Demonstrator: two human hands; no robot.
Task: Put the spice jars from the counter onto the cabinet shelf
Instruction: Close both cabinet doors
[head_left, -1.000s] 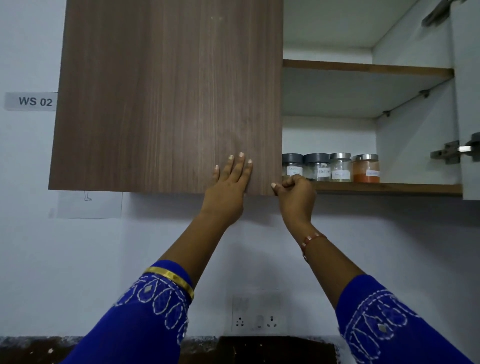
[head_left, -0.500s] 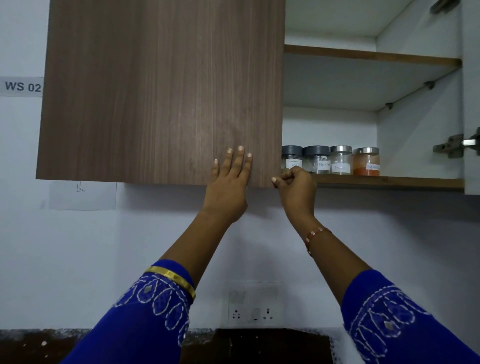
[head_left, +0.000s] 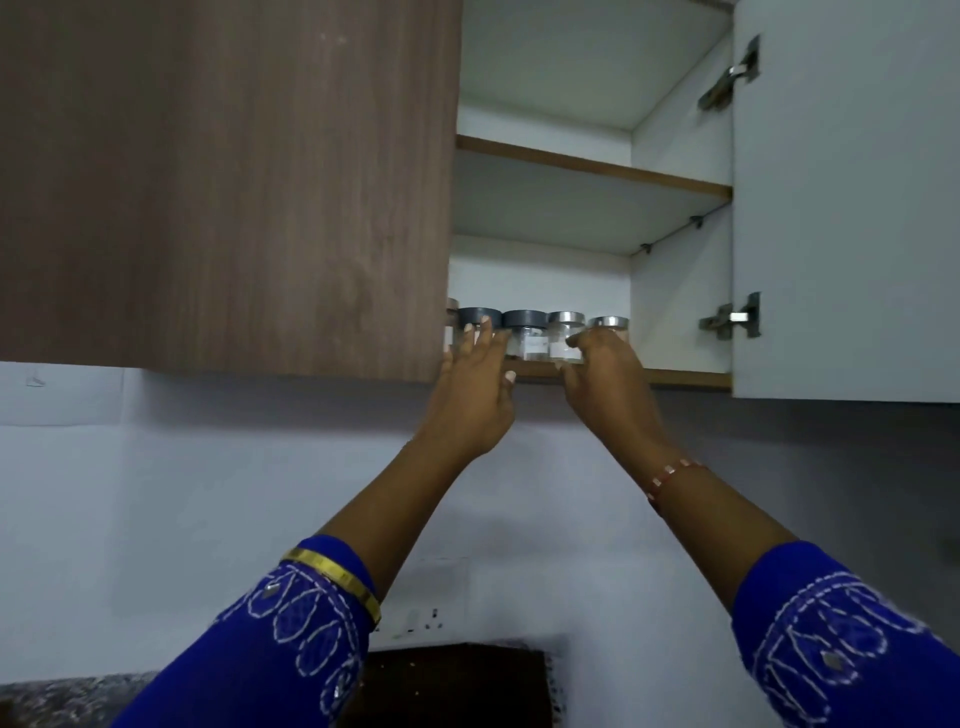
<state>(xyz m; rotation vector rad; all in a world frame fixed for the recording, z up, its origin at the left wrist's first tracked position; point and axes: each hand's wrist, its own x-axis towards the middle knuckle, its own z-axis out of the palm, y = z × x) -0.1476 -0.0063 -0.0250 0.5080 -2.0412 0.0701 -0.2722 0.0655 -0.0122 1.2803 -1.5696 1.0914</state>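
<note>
Fingers (head_left: 480, 338) straight on jar (head_left: 475, 325); right hand (head_left: 605, 374) curled.

5 spice jars (head_left: 529, 332) — 2 grey-lidded, 3 steel-lidded; 2 shelves (head_left: 592, 166); 2 hinges (head_left: 730, 319); 2 hands (head_left: 475, 395).

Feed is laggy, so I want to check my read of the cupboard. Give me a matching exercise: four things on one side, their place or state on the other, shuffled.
Things:
1. left hand
2. right hand
3. right door
4. upper shelf

Places or states:
A. swung open, hinges showing
B. nothing visible on it
C. fingers straight, at the dark-lidded jar
D. covering the front of the jar with the silver lid at the right end of the row

Pairs: 1-C, 2-D, 3-A, 4-B
</note>
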